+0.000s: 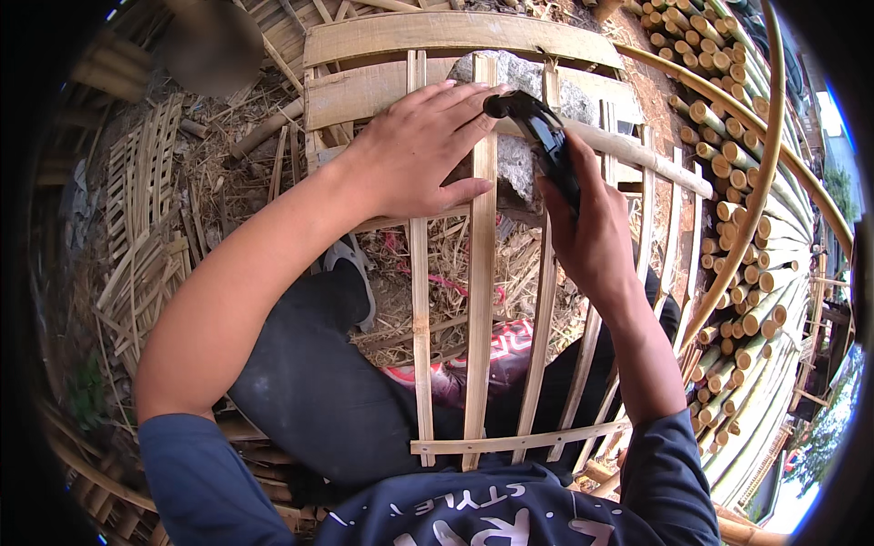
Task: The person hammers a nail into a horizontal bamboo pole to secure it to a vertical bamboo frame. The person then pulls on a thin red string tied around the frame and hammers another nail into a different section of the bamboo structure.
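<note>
Several pale bamboo slats (480,300) run lengthwise over my lap, joined near my body by a thin crosspiece (519,439). My left hand (428,146) lies flat across the far part of the slats, fingers stretched out and thumb resting against one of them. A black handheld tool (544,144) is gripped in my right hand (590,218), its rounded end close to my left fingertips; its exact kind I cannot make out. Beneath the slats by my hands sits a rough grey stone block (514,168). A pale round pole (637,150) passes rightward under or between the slats.
Wide wooden boards (455,35) lie beyond the stone. Stacked cut bamboo poles (751,246) fill the right side, with a bent pole (772,136) arching in front. Woven bamboo pieces (137,218) and scraps (237,182) cover the left ground. A red-and-white printed bag (510,350) lies between my legs.
</note>
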